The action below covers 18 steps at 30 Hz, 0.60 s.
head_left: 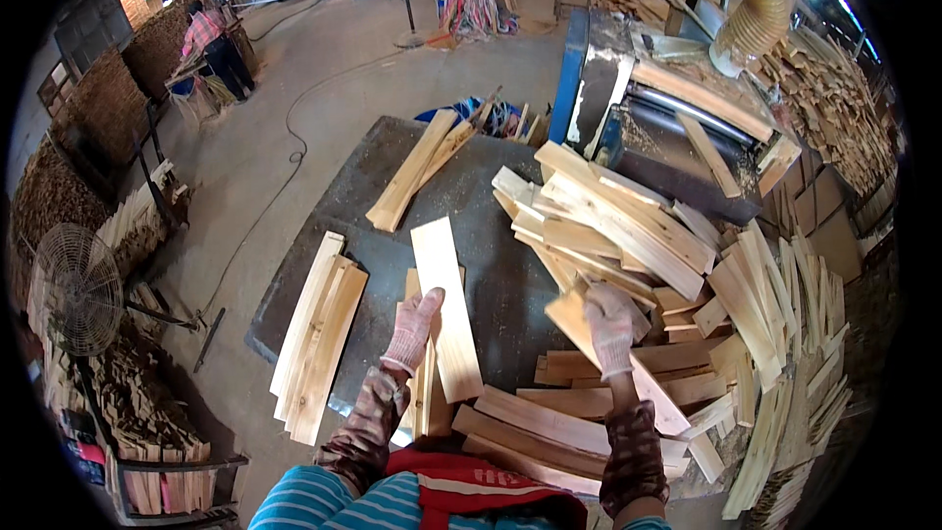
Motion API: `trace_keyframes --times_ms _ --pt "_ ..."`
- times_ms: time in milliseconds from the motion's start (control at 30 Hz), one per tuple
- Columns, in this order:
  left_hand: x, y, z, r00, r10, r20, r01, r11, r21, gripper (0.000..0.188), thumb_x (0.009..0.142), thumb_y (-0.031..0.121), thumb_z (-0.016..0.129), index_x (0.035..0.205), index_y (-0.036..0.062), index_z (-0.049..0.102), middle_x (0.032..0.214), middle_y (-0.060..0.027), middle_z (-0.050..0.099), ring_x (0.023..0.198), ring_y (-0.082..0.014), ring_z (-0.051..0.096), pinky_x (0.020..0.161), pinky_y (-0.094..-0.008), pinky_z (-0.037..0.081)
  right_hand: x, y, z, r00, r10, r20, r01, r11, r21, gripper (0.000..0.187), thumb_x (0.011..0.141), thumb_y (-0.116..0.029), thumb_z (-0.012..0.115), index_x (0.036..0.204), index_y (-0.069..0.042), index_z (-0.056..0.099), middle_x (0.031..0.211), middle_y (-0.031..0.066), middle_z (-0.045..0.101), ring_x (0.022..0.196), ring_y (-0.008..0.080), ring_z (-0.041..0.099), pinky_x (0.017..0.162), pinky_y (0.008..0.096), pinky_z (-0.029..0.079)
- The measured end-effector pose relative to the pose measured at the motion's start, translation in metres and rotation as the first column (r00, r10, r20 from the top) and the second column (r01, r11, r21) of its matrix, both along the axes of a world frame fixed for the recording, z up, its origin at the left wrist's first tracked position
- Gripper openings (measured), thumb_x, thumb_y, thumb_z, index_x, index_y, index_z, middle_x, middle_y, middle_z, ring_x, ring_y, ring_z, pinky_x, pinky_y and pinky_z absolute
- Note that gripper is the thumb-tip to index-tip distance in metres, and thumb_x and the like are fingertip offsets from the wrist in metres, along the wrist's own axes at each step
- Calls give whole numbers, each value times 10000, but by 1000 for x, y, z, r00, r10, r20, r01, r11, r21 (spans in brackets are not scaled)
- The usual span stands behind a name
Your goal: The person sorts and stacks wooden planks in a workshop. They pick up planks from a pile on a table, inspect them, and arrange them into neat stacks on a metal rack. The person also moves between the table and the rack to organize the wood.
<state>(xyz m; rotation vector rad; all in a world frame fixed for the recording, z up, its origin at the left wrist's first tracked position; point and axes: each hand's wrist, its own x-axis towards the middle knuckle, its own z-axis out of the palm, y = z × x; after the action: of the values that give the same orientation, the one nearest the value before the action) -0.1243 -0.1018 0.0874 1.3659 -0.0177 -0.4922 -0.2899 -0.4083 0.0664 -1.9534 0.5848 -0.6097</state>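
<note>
My left hand (416, 331), in a pale work glove, is closed on the edge of a light wooden board (449, 319), its thumb across the board's face. That board stands tilted over other boards near the table's front edge. Farther right, my right hand (609, 330), gloved as well, is closed on another wooden board (571, 320) that slants down toward me beneath my wrist. The fingers of this hand are partly hidden. Both hands are above a dark worktable (500, 319). A large loose heap of boards (628, 221) lies just beyond my right hand.
A neat stack of boards (319, 339) lies at the table's left, with a few more boards (417, 172) at its far edge. A roller-fed machine (677, 137) with a ribbed hose (760, 0) stands at far right. A fan (78, 290) and a person (211, 44) are leftward.
</note>
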Motion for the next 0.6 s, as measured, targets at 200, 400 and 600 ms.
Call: trace_keyframes --times_ms 200,400,600 --pt "8 6 8 992 -82 -93 86 995 44 412 964 336 659 1178 -13 611 957 -7 631 859 -114 585 808 -289 491 -12 4 -23 910 -158 -382 2 925 -379 548 852 -354 672 1304 -58 578 1126 194 670 1104 366 618 983 428 483" --pt "20 11 -23 989 8 -150 -5 1000 20 355 944 328 675 1111 15 668 891 -10 668 772 -121 630 698 -282 514 -101 21 -47 540 -170 -824 -344 849 -400 917 742 -506 731 1474 -72 390 1519 151 398 1419 373 338 1197 525 226" --pt "134 15 -59 987 -158 -19 154 916 370 281 939 324 673 1013 53 696 797 -44 664 690 -129 607 564 -314 478 -156 -3 -49 555 -309 -772 -291 798 -528 967 741 -560 744 1481 -60 376 1516 167 382 1438 366 306 1201 532 200"
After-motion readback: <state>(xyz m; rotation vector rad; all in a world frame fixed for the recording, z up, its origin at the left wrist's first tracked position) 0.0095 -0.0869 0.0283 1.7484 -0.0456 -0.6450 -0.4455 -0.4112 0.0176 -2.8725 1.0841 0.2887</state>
